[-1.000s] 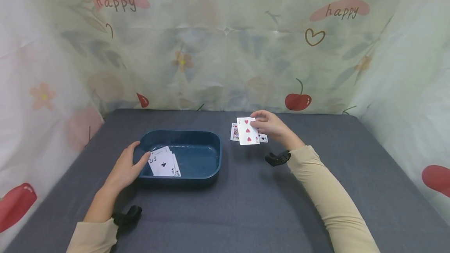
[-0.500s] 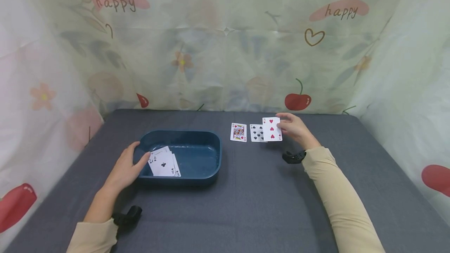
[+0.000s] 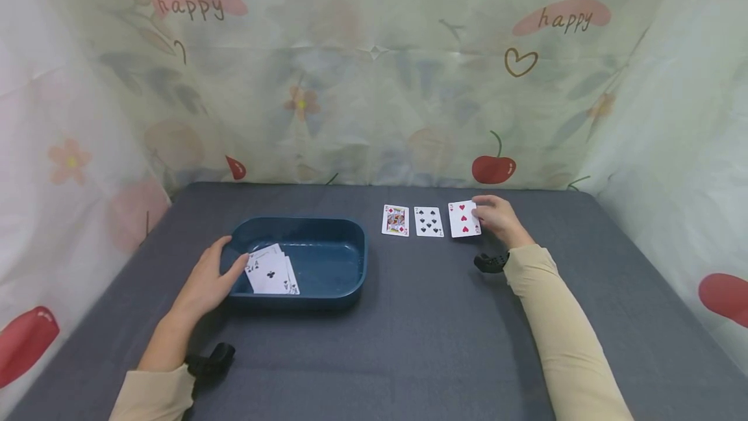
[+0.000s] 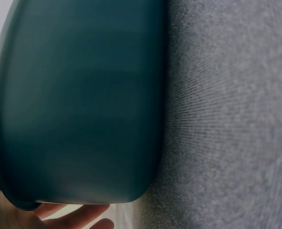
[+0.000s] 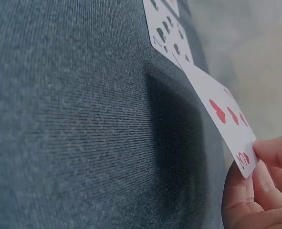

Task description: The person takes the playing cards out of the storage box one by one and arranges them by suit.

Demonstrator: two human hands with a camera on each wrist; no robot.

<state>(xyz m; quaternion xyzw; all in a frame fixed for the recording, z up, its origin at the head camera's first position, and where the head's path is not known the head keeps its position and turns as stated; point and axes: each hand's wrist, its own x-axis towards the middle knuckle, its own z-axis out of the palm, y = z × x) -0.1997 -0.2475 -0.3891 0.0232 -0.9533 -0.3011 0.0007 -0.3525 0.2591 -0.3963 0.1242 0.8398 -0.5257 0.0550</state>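
My right hand pinches a three of hearts playing card by its right edge. In the right wrist view the card is tilted and held just above the cloth, over its shadow. To its left, face up on the table, lie a seven of spades and a king of diamonds. My left hand grips the left end of a dark blue tray, thumb over the rim and fingers outside. Inside the tray several cards overlap at the left, an ace of clubs on top.
A dark grey cloth covers the table. Behind it hangs a patterned curtain, with more curtain along both sides. Each wrist wears a black camera band.
The right hand has carried the three of hearts rightward, past the king and the seven, and lowered it beside the seven. My left hand and the tray have stayed put.
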